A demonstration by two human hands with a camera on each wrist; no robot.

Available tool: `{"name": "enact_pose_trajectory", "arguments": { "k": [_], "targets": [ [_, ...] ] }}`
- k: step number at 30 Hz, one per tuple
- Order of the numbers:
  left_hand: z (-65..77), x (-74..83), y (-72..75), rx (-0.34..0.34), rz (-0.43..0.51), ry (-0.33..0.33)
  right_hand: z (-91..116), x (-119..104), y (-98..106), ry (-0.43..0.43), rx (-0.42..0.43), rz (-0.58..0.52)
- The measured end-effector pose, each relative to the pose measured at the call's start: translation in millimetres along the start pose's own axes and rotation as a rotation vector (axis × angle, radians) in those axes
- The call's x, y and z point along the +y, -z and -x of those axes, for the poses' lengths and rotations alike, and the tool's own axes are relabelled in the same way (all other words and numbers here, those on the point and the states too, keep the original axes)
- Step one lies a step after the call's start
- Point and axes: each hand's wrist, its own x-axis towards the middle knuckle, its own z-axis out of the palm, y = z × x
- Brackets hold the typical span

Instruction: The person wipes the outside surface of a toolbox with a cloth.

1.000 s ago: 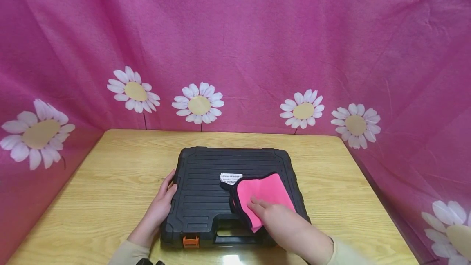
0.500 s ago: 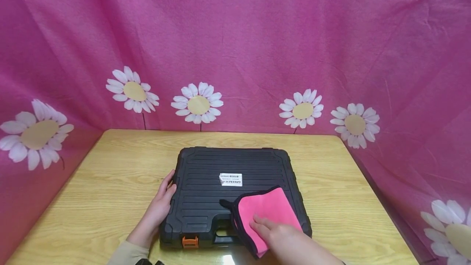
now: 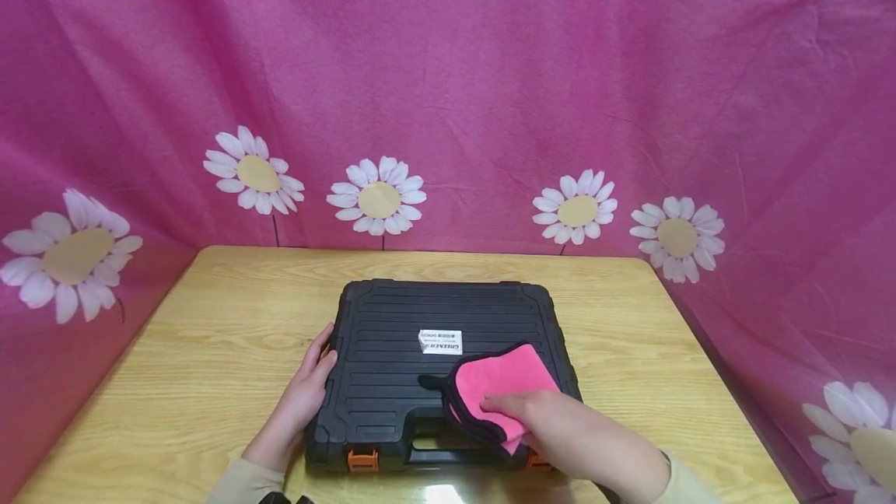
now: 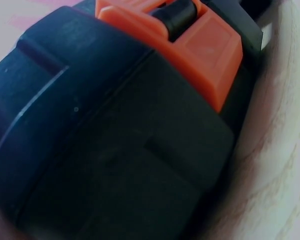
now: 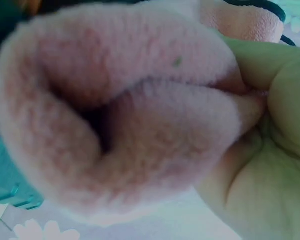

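A black plastic tool case (image 3: 378,379) lies flat on the wooden table, with a white label (image 3: 441,341) on its lid. Against the case's left side, my left hand (image 3: 306,391) rests with its fingers extended along the edge. My right hand (image 3: 542,420) grips a folded pink cloth (image 3: 500,379) with black trim, over the front right of the lid. In the right wrist view, the fuzzy cloth (image 5: 155,145) is bunched into a fold between thumb and fingers. An orange latch (image 4: 210,55) stands out near the case's corner in the left wrist view.
The case's handle (image 3: 441,455) faces me, with one orange latch (image 3: 362,460) to its left and another (image 3: 537,460) partly hidden by my right hand. Wooden tabletop (image 3: 231,333) surrounds the case. A magenta curtain (image 3: 448,99) with daisies encloses the back and sides.
The cloth slid towards me, uncovering the label, then came partway back up the lid. Its near edge is now bunched in my right hand, and the right latch shows. My left hand stays put.
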Motion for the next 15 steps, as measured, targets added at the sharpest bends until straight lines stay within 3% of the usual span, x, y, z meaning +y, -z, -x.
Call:
{"name": "enact_pose_trajectory", "arguments": {
  "k": [1,2,5,15],
  "targets": [
    [0.1,0.1,0.0,-0.001,-0.002,-0.001,-6,7,-3,0.058,0.041,0.106],
    [0.2,0.2,0.1,-0.001,-0.004,-0.002,-11,11,-3,0.049,0.048,0.138],
    [0.7,0.4,0.0,-0.004,-0.001,-0.005,-19,18,5,0.094,0.094,0.164],
    [1.0,1.2,0.3,0.000,-0.008,-0.009,-59,46,31,0.083,0.162,0.159]
  ]
}}
